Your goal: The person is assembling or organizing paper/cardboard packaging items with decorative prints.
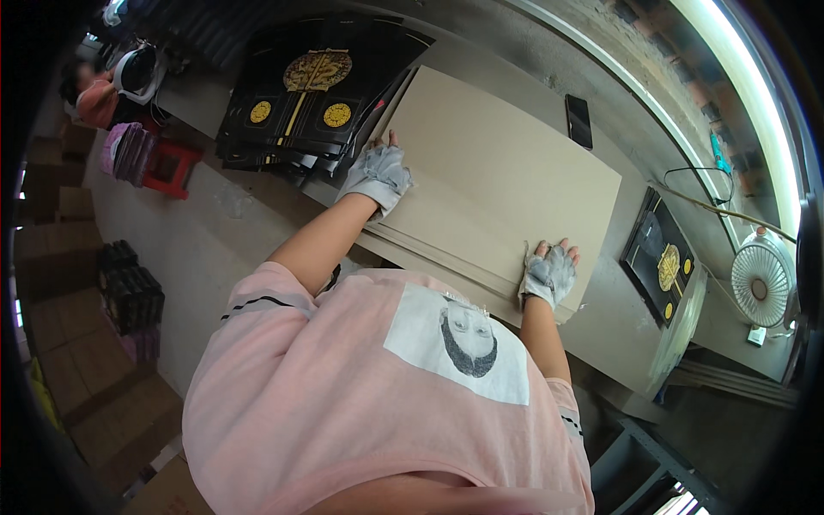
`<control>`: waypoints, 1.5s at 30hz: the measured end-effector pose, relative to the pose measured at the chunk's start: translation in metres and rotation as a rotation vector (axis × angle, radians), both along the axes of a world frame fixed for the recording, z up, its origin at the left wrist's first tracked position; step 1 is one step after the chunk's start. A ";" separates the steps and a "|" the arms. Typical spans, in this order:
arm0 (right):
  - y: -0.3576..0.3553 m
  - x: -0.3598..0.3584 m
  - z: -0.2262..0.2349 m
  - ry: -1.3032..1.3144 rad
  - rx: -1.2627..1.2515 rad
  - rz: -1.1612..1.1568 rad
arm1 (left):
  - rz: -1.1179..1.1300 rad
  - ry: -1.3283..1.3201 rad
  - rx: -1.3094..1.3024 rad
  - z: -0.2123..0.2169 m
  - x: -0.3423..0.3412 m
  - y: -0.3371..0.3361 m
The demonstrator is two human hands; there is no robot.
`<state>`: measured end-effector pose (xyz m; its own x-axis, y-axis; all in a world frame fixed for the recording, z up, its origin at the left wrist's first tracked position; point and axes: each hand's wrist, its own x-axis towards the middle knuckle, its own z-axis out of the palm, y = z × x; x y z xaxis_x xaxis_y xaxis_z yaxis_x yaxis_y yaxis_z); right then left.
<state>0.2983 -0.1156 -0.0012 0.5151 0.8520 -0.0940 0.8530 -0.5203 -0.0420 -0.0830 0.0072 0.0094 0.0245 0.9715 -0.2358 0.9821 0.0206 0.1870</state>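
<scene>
A stack of large beige-grey boards point(498, 163) lies on the table in front of me, its near edges slightly stepped. My left hand point(378, 178), in a grey fingerless work glove, rests at the stack's left edge with its bare fingertips stretched away from me. On the near right corner of the top board lies my right hand point(550, 273), gloved the same way, palm down and fingers spread. Neither hand appears to hold anything; the palms are hidden against the boards.
Black printed sheets point(300, 94) with gold emblems are piled left of the boards. A smaller black pile point(659, 257) lies at the right. Beyond the boards is a phone point(579, 121); a white fan point(762, 279) stands far right. A red stool point(172, 168) and another person point(96, 101) are at left.
</scene>
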 end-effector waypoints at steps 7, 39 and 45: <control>0.003 0.001 0.005 0.006 -0.019 -0.010 | 0.161 -0.214 -0.014 -0.006 -0.014 0.019; 0.103 -0.130 0.036 1.202 0.375 0.481 | -0.184 -0.883 0.200 0.000 0.052 0.005; 0.121 -0.138 0.046 1.279 0.246 0.440 | -0.182 -0.850 0.187 0.004 0.056 -0.003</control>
<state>0.1608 0.0058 0.0444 -0.1296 0.9845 -0.1184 0.2416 -0.0845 -0.9667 -0.0271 0.0047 0.0139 0.2771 0.9562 0.0946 0.4950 -0.2265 0.8388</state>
